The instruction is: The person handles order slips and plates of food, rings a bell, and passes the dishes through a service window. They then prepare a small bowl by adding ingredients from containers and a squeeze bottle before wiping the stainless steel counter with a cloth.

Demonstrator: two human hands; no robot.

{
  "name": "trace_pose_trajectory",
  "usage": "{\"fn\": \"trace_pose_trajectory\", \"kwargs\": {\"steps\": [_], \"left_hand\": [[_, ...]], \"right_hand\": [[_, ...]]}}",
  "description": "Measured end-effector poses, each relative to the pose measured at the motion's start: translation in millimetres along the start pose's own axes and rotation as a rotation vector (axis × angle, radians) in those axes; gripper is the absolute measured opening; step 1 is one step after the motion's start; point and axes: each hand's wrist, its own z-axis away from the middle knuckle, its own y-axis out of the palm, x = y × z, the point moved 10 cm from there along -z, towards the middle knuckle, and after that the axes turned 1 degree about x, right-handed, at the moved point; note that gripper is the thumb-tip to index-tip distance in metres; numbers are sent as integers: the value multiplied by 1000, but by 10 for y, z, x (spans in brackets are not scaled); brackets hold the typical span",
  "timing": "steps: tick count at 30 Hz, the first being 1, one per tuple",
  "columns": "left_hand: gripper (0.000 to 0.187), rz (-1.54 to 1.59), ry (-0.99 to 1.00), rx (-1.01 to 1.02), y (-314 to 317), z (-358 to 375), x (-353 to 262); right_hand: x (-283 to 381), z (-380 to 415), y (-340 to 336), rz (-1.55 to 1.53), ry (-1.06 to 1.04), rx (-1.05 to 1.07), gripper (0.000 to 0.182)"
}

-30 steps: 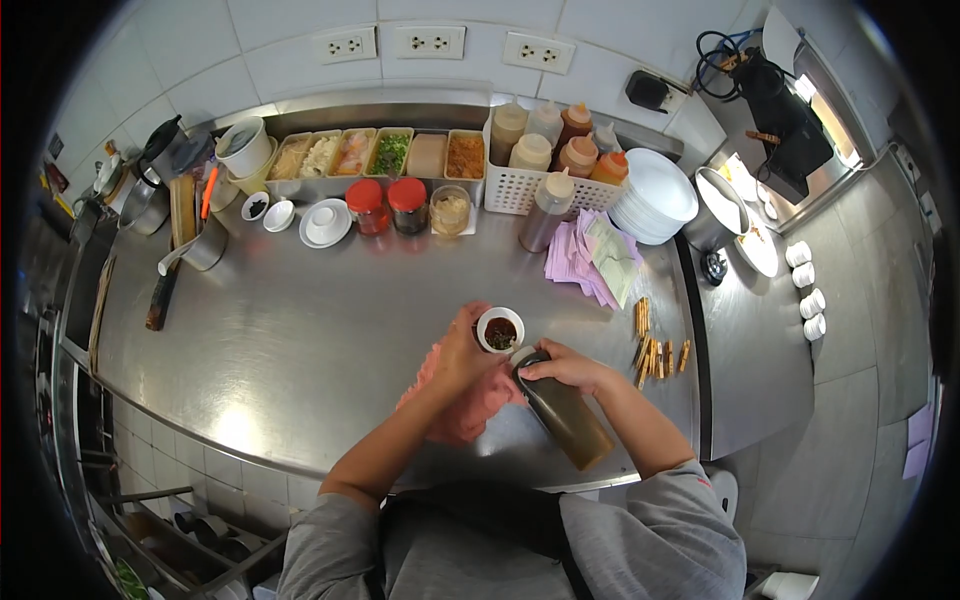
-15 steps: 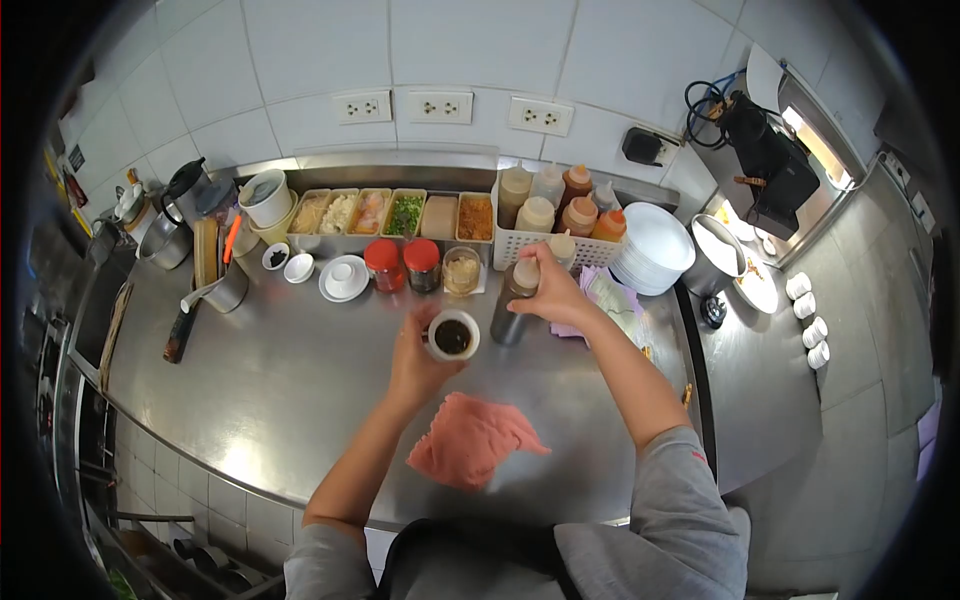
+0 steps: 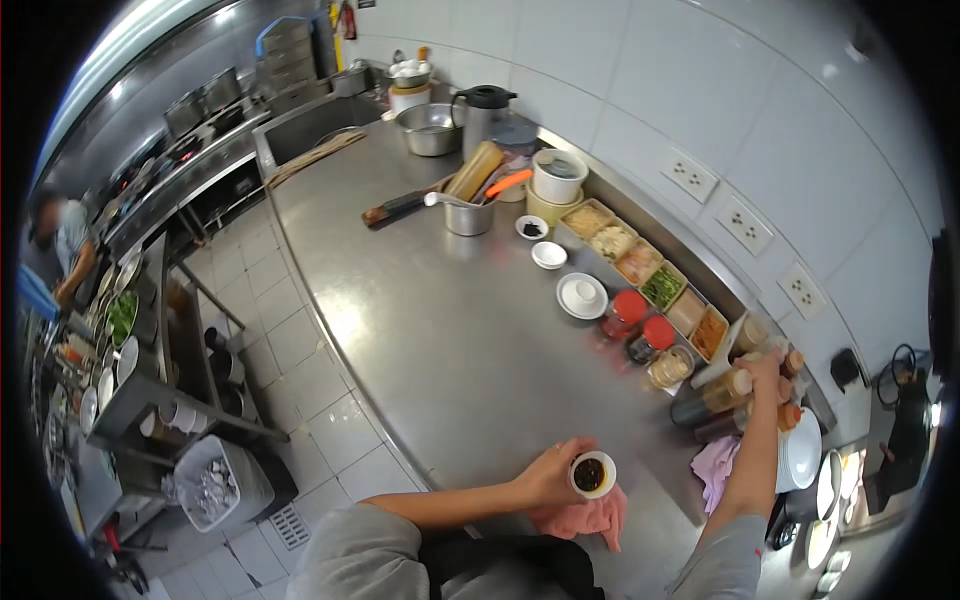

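Note:
A small white cup [image 3: 609, 474] holding dark liquid is gripped by my left hand [image 3: 556, 474], above the front part of the steel counter. My right hand [image 3: 764, 366] is stretched out among the squeeze bottles at the right, its fingers closed around the top of one; which bottle is partly hidden. Just left of that hand, a dark-filled squeeze bottle [image 3: 706, 399] with a pale cap stands close to another bottle [image 3: 722, 425]. Under my left hand lies a pink cloth [image 3: 590, 518].
Red-lidded jars [image 3: 625, 312], a glass jar [image 3: 670, 368] and ingredient tubs [image 3: 662, 286] line the wall side. A utensil pot [image 3: 468, 218] stands further left. White plates [image 3: 799, 452] and a purple cloth [image 3: 715, 468] are at right. A person [image 3: 72, 245] is at far left.
My view has swung left, bringing the floor and another person into sight. The cup stays in my left hand. My right hand has moved from the dark bottle over the counter to the bottle group.

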Motion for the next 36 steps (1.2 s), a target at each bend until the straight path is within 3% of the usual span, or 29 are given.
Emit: {"fn": "trace_pose_trajectory", "kwargs": {"steps": [3,7,13,16,18,20,25,27,29,32,34,36], "left_hand": [[64,27,-22,-13,-71,161,-121],[66,40,-64,1,-114,258,-72],[68,23,-132,37,-151,347,-95],[69,42,-124,65,-132,335,-189],[71,52,-82,93,-6,311,-47],[76,69,-74,120,11,326,-63],[79,90,-98,152,-49,391,-148],[81,74,-115,150,-110,426,-154],[84,44,-122,165,-101,442,-20],[84,67,-60,149,-155,456,-21],[86,17,-59,144,-184,452,-44],[86,-12,-60,137,-171,442,9]], "right_hand": [[323,471,-414,61,98,-165,75],[188,524,-769,-114,79,-342,73],[492,2044,-2182,-437,-378,-982,55],[169,2714,-2502,-403,-500,-1261,53],[-207,3138,-2589,-753,-524,-1386,52],[-592,3401,-2437,-1153,-249,-1348,49],[-2170,3615,-1173,-1870,12,-701,46],[-2285,3802,-719,-2210,139,-906,47],[-2462,3977,-326,-2361,163,-1022,48],[-2491,4064,-210,-2089,136,-904,44],[-2220,3930,-198,-1703,-59,-583,40],[-1592,4280,-547,-1058,310,-1161,36]]}}
